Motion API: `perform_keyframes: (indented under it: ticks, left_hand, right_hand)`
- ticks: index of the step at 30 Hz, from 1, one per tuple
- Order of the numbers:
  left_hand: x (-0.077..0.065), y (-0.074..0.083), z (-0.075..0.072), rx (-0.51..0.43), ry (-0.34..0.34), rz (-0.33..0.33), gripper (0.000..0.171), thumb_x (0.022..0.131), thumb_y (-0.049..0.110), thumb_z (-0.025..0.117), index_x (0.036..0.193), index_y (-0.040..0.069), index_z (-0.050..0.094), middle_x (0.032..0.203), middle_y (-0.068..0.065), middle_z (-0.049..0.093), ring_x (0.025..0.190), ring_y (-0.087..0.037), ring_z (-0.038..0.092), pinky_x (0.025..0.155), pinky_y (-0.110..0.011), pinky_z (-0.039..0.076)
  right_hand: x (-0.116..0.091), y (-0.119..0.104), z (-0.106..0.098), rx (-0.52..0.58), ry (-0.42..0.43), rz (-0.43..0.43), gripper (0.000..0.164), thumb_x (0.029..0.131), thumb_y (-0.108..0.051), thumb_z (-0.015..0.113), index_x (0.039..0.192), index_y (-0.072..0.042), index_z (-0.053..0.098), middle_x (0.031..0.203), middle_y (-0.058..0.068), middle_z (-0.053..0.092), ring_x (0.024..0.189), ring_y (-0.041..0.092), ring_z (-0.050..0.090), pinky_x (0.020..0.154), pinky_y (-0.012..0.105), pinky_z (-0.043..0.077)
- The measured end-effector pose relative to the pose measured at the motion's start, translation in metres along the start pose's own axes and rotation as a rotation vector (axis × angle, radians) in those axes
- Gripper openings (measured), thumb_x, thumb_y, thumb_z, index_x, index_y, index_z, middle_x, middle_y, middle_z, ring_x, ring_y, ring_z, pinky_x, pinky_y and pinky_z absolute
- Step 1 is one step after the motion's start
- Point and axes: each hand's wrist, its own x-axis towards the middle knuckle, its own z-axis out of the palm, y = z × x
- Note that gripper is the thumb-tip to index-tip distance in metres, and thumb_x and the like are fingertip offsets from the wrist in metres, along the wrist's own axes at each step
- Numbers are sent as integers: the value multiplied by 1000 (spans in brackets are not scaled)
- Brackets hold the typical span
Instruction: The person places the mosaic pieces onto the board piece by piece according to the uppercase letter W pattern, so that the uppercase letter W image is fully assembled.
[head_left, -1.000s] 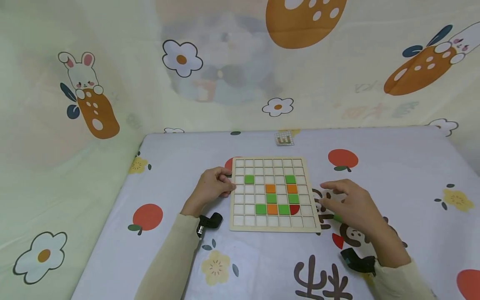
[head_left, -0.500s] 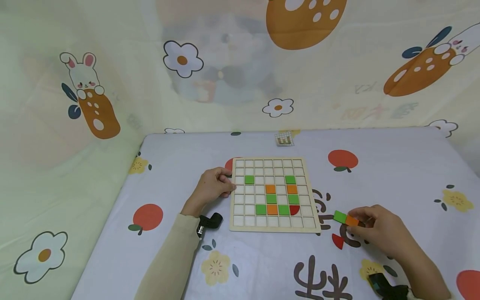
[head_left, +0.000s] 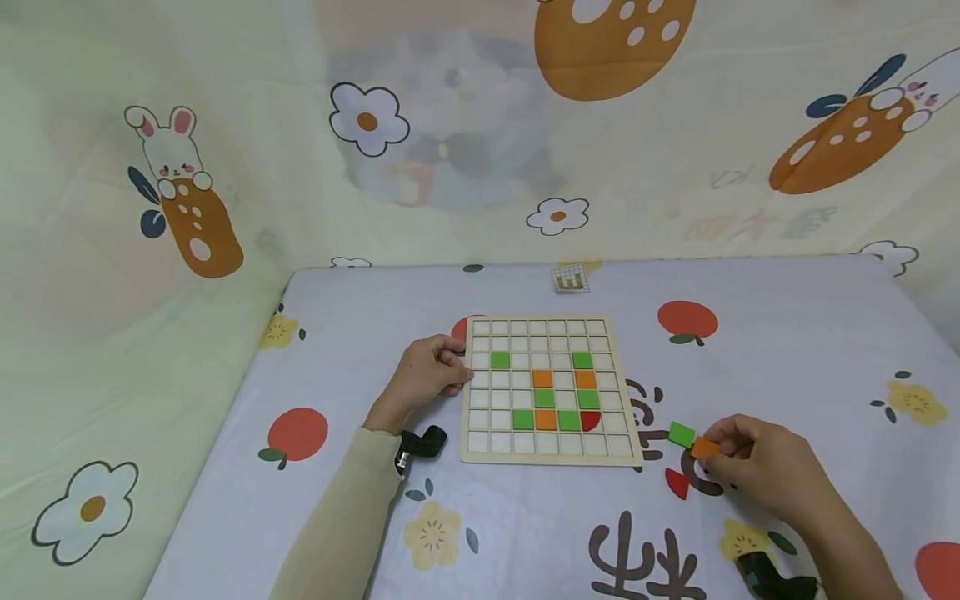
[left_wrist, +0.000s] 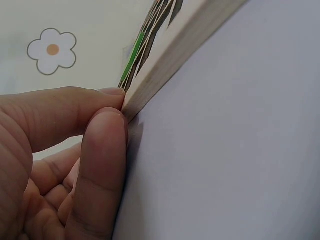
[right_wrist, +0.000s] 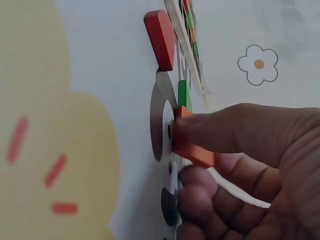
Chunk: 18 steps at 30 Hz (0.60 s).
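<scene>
A square wooden grid board (head_left: 551, 459) lies flat, with green and orange squares and a red rounded piece in its cells. My left hand (head_left: 427, 371) rests at its left side. Thumb and index fingertips touch the board's edge (left_wrist: 165, 62) in the left wrist view, without curling round it. Right of the board, my right hand (head_left: 765, 462) pinches an orange square block (head_left: 705, 448) between thumb and fingers, low over the cloth. Just beside that block lies a green square block (head_left: 681, 434). A red quarter-round block (right_wrist: 160, 40) lies near them.
A small patterned card (head_left: 570, 278) lies behind the board near the back of the table. The table's pale cloth (head_left: 360, 333) carries printed fruit, flowers and lettering. A printed curtain (head_left: 465, 167) hangs behind and at the sides.
My right hand has moved from beside the board down and right to the loose blocks, and has taken hold of the orange one. The orange block has shifted slightly from the green one. The left hand stays put.
</scene>
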Motion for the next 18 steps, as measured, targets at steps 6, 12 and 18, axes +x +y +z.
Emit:
perform_keyframes:
  ticks: [6,12,18]
  left_hand:
    - [-1,0,0,5,3,3,41,88,0,81,126,0,65,87,-7,66,65,-14,63,59,-23,56]
    - [-1,0,0,6,10,5,41,88,0,81,126,0,65,87,-8,66,65,-14,63,59,-23,56]
    - [0,0,1,16,16,1,42,88,1,81,126,1,65,87,-8,66,65,-14,63,59,-22,56]
  right_hand:
    - [-3,-3,1,62,-17,-9,24,93,-14,76,114,-3,73,83,1,70,73,18,59,57,25,48]
    - [-5,-4,2,216,-108,-14,31,97,-9,72,127,0,71,96,7,76,76,18,68,66,24,54]
    - [-4,-6,4,288,-152,1,37,94,-8,74,128,5,67,99,9,77,79,17,72,70,24,58]
